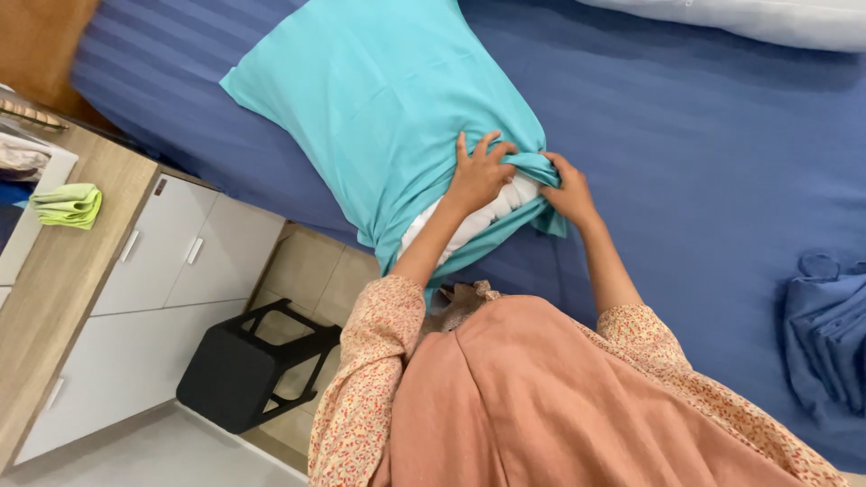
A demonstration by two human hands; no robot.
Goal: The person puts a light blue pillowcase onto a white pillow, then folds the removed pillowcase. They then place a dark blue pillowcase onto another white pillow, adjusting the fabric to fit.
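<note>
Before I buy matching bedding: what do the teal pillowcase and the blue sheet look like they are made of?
The teal pillowcase looks like thin matte woven cotton or a blend; it bunches in soft folds where the left hand and right hand grip it. The blue sheet looks woven too, with a faint tonal stripe and slight sheen.

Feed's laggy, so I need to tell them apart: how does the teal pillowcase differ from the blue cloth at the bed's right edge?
The teal pillowcase is spread flat over a white pillow; the blue cloth lies bunched in folds. Both hands, left and right, grip the pillowcase's open end; nothing touches the blue cloth. Both lie on the blue bedsheet.
</note>
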